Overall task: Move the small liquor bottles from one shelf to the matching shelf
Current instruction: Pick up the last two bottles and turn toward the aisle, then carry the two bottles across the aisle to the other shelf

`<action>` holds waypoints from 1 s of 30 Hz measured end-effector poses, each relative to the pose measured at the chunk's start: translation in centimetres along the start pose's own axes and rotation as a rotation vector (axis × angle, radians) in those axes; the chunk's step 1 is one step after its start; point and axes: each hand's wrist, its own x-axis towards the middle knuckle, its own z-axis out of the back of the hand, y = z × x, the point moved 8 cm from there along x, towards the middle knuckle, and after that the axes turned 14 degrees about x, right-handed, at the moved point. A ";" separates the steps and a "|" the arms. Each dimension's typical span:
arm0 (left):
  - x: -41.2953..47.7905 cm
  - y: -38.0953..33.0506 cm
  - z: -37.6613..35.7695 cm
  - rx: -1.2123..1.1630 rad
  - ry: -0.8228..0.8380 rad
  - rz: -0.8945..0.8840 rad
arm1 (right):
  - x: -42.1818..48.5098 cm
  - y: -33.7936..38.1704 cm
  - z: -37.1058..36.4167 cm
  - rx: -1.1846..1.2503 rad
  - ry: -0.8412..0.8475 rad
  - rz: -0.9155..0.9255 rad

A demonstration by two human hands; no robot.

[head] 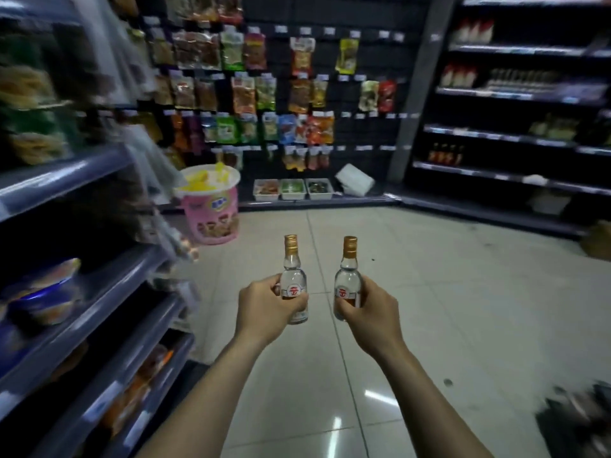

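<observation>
My left hand grips a small clear liquor bottle with a gold cap and a red-and-white label, held upright over the tiled floor. Close beside it, my right hand holds a second matching small bottle, also upright. The two bottles stand a short gap apart at the middle of the view. Both arms reach forward from the bottom edge. On the dark shelving at the right, a row of small bottles stands on a lower shelf.
Grey shelves with blurred packaged goods run along the left. A pink tub stands on the floor ahead left. Hanging snack packets cover the back wall, with white trays below. A blurred dark object lies bottom right.
</observation>
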 end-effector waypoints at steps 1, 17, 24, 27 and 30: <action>1.4 -0.9 -2.2 0.025 0.018 -0.014 | 1.4 -1.5 1.4 0.001 -0.027 -0.021; 33.7 -19.0 -35.9 0.086 0.344 -0.293 | 36.4 -20.0 17.7 -0.021 -0.300 -0.275; 43.2 -28.9 -49.7 0.087 0.450 -0.391 | 48.1 -26.8 28.0 -0.041 -0.444 -0.316; 47.3 -32.9 -56.2 0.083 0.477 -0.419 | 53.5 -30.7 32.4 -0.056 -0.475 -0.331; 51.5 -37.2 -62.9 0.072 0.488 -0.429 | 59.7 -34.9 37.2 -0.059 -0.487 -0.326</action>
